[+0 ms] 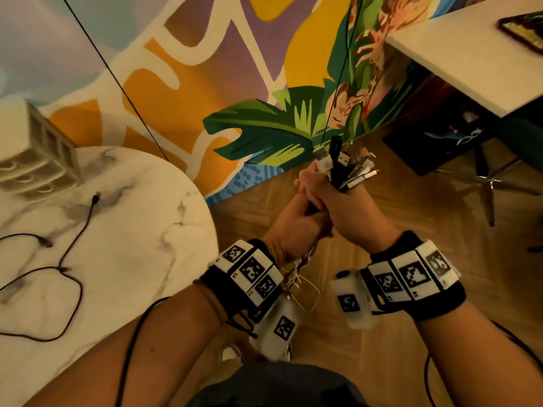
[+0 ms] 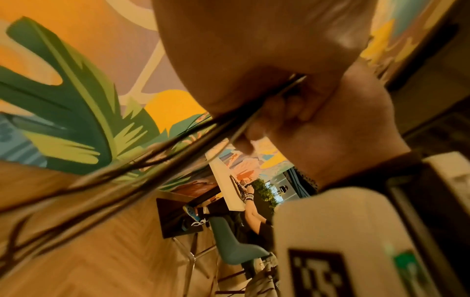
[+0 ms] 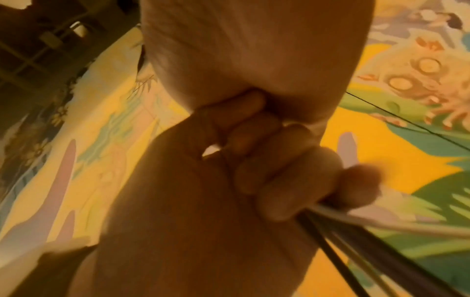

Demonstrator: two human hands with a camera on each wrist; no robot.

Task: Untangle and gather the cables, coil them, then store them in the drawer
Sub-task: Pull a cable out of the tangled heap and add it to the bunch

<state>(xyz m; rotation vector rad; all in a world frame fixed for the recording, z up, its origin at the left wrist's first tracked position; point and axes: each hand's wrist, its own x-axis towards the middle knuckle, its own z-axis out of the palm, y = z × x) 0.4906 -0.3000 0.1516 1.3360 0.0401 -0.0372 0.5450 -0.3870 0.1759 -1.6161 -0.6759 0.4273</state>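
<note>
Both hands are clasped around one bundle of cables [image 1: 296, 270] held in the air over the floor. My right hand [image 1: 346, 205] grips the upper end, where several USB plugs [image 1: 348, 165] stick out of the fist. Just below it, my left hand [image 1: 295, 220] grips the same bundle, and the loose strands hang down between my wrists. In the left wrist view the dark cables [image 2: 152, 160] run out between the hands toward the lower left. The right wrist view shows curled fingers [image 3: 269, 152] round the cables [image 3: 356, 231]. One black cable [image 1: 63, 268] lies loose on the marble table [image 1: 141, 245].
A small pale drawer unit [image 1: 39, 155] stands at the table's back left. Behind is a painted wall [image 1: 205, 69], with wooden floor [image 1: 264, 207] below. A white desk [image 1: 470, 54] and chair legs [image 1: 487, 183] are at the right. Another person sits at that desk [image 2: 254, 219].
</note>
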